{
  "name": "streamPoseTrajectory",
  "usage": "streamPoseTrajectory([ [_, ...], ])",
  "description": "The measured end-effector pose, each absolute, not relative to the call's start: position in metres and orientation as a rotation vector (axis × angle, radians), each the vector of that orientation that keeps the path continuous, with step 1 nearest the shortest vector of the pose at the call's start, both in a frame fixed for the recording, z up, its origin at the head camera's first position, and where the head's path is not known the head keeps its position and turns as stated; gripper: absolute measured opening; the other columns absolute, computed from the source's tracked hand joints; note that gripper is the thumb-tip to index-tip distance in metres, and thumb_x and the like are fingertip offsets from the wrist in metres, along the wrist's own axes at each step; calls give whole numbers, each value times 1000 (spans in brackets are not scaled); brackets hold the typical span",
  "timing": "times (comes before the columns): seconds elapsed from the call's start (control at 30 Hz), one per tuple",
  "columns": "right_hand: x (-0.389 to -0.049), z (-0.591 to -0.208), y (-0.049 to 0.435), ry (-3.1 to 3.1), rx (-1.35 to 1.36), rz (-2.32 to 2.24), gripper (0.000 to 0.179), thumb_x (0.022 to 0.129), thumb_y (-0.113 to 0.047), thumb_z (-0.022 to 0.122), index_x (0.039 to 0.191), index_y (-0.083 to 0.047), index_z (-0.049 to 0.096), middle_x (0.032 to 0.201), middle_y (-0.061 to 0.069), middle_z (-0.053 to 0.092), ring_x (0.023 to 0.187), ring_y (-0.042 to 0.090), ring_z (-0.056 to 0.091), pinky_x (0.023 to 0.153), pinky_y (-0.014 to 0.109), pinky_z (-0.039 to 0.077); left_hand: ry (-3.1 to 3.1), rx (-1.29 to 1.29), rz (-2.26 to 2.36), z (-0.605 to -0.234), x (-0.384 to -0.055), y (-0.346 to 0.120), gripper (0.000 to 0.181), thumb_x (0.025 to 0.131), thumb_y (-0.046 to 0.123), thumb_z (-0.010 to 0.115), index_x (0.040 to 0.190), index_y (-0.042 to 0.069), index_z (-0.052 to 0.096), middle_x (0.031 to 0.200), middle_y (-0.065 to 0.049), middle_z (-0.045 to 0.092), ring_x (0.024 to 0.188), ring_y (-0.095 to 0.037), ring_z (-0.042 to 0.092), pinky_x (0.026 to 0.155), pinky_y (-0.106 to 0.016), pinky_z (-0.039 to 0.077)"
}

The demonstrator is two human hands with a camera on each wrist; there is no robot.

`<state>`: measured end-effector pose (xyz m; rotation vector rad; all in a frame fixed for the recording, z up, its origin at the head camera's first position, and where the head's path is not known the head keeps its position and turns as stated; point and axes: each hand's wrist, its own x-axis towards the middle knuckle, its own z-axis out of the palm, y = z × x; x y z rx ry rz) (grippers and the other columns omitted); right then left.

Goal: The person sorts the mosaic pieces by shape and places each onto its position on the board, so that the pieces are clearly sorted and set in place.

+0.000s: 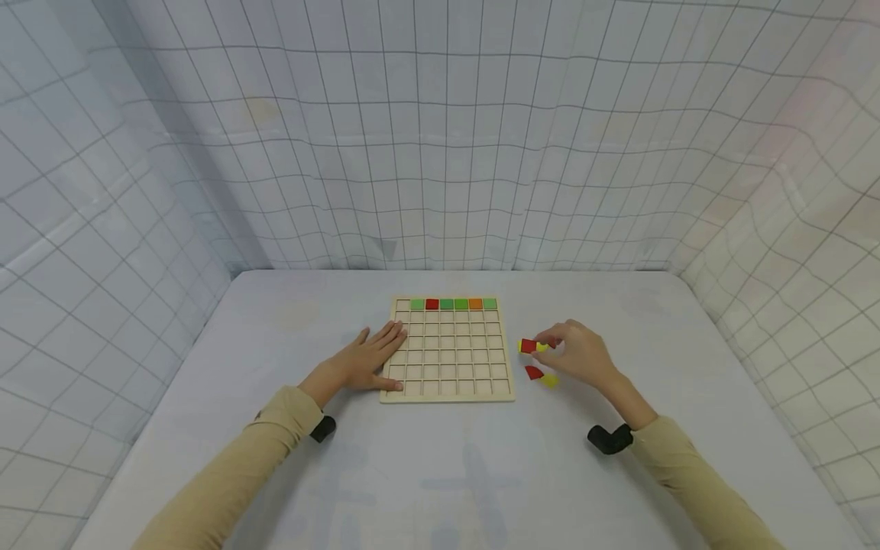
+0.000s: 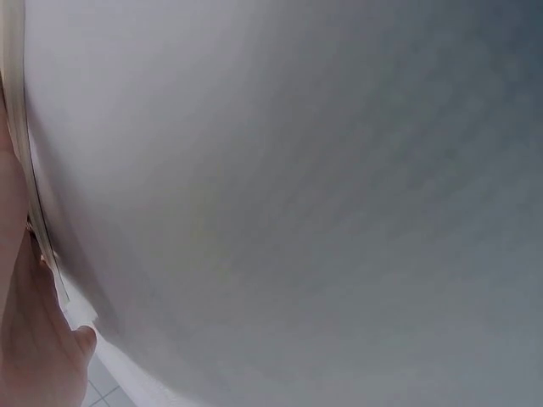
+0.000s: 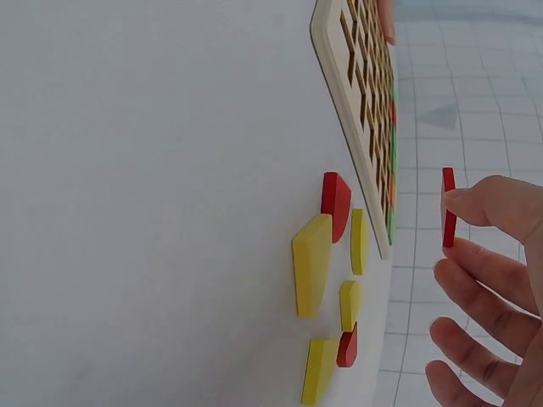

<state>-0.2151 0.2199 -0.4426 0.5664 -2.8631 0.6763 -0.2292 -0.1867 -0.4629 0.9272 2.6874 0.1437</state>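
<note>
A wooden grid board [image 1: 447, 398] lies on the table, with several coloured square tiles along its far row, among them a red tile [image 1: 431, 304] and an orange tile [image 1: 476, 304]. My left hand [image 1: 364, 360] rests on the board's left edge, fingers straight and spread. To the right of the board, my right hand [image 1: 580, 355] pinches a red square tile [image 3: 449, 208] between thumb and forefinger, raised above the table. The other fingers are loosely bent. Beneath it lie loose flat pieces: a red piece [image 3: 336, 208], a large yellow piece [image 3: 312, 267] and several smaller ones.
White cloth covers the table [image 1: 440, 473], and a grid-lined curtain [image 1: 426, 153] surrounds it at the back and sides. A black device [image 1: 610, 439] sits at the right wrist, another black device [image 1: 323, 429] at the left.
</note>
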Motion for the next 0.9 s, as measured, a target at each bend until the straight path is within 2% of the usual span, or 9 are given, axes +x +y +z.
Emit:
streamPoseTrajectory([
  [0.2,-225,-439,205,-2887,541,693,24,79,-30,75,97,-13,77,86,1,72,72,16,52,54,24,39,2690,914,151,-464,-229,-187,102,87,63,56,155,5,7,163,-15,-1,150,-33,-1,116,-62,7],
  [0.43,-231,-432,186,-2840,590,663,26,80,-31,75,97,-11,77,89,1,74,82,19,61,64,29,50,2695,923,165,-469,-230,-188,103,86,65,55,155,5,7,163,-15,-1,150,-33,0,116,-63,7],
  [0.9,-251,-424,145,-2854,629,713,29,81,-34,75,100,-12,76,92,0,74,83,19,61,63,26,48,2705,925,162,-466,-228,-187,102,86,63,56,155,5,8,163,-15,1,150,-33,1,116,-62,9],
])
